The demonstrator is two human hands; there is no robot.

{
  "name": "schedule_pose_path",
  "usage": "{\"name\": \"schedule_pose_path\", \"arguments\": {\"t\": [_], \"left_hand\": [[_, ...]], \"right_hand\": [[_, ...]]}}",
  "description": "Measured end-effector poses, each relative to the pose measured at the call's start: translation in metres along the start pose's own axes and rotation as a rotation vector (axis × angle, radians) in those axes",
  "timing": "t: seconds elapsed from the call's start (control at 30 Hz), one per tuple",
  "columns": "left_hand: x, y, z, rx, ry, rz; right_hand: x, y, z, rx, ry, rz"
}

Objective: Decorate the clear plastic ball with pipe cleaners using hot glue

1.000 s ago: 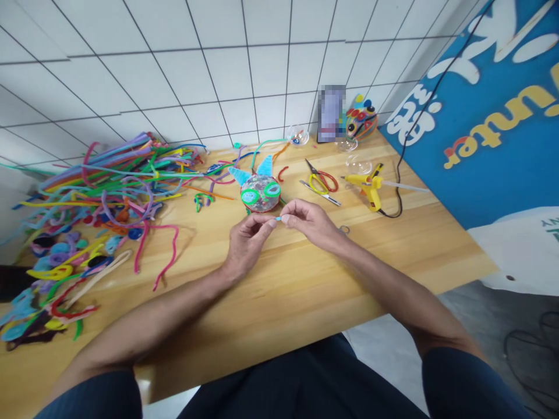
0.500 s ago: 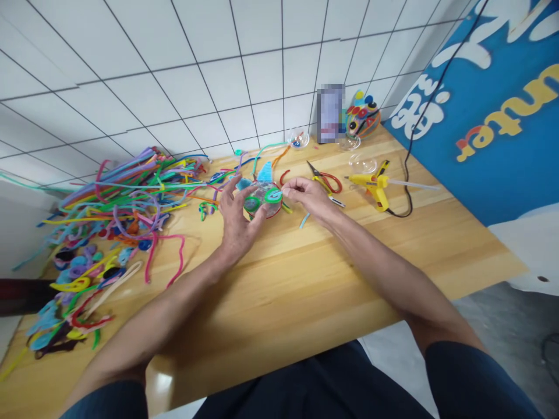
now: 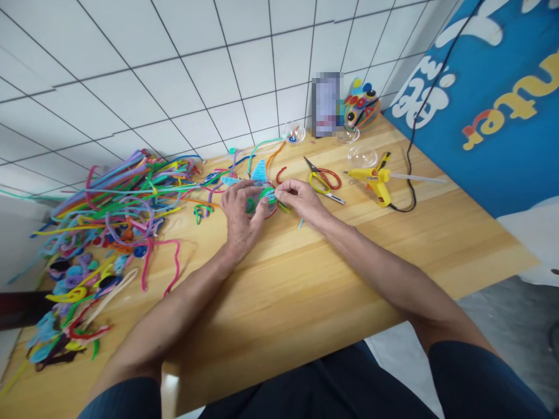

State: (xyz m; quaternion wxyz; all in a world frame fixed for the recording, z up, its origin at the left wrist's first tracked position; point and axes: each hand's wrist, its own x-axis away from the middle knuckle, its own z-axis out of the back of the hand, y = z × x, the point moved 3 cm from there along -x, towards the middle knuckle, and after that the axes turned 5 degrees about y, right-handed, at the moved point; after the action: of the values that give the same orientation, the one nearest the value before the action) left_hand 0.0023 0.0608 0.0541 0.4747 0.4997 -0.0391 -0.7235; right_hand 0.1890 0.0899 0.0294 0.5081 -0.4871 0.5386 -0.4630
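Observation:
Between my hands lies a clear plastic craft piece with a red rim, green pipe-cleaner coils on top and fuzzy blue pointed shapes behind it. My left hand curls over its left side, the thumb pressing by a green coil. From the right, my right hand pinches thumb and forefinger at the light-blue pipe-cleaner end in that coil; the fingertips partly hide it. Much of the craft piece is covered by my fingers.
Pipe cleaners heap at the left, with coiled scraps nearer. Right of my hands lie scissors, a white pen-like tool and a yellow glue gun. Clear domes, a phone-like panel and a decorated ball stand behind.
My left fingers have folded down over the craft piece, its thumb now on the green coil. My right hand stays pinched at the coil. The view has shifted slightly.

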Motion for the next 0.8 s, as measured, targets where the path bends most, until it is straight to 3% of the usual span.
{"name": "schedule_pose_path", "arguments": {"t": [0.23, 0.5, 0.8], "left_hand": [[-0.0058, -0.0002, -0.0019, 0.052, 0.030, 0.041], [-0.0027, -0.0031, -0.0039, 0.037, 0.037, 0.026], [-0.0009, -0.0019, -0.0023, 0.023, 0.056, -0.021]], "right_hand": [[0.0006, -0.0014, -0.0037, 0.009, 0.001, -0.010], [-0.0005, -0.0012, -0.0001, -0.214, 0.025, -0.167], [0.0024, -0.0015, -0.0094, -0.181, -0.004, -0.083]]}}
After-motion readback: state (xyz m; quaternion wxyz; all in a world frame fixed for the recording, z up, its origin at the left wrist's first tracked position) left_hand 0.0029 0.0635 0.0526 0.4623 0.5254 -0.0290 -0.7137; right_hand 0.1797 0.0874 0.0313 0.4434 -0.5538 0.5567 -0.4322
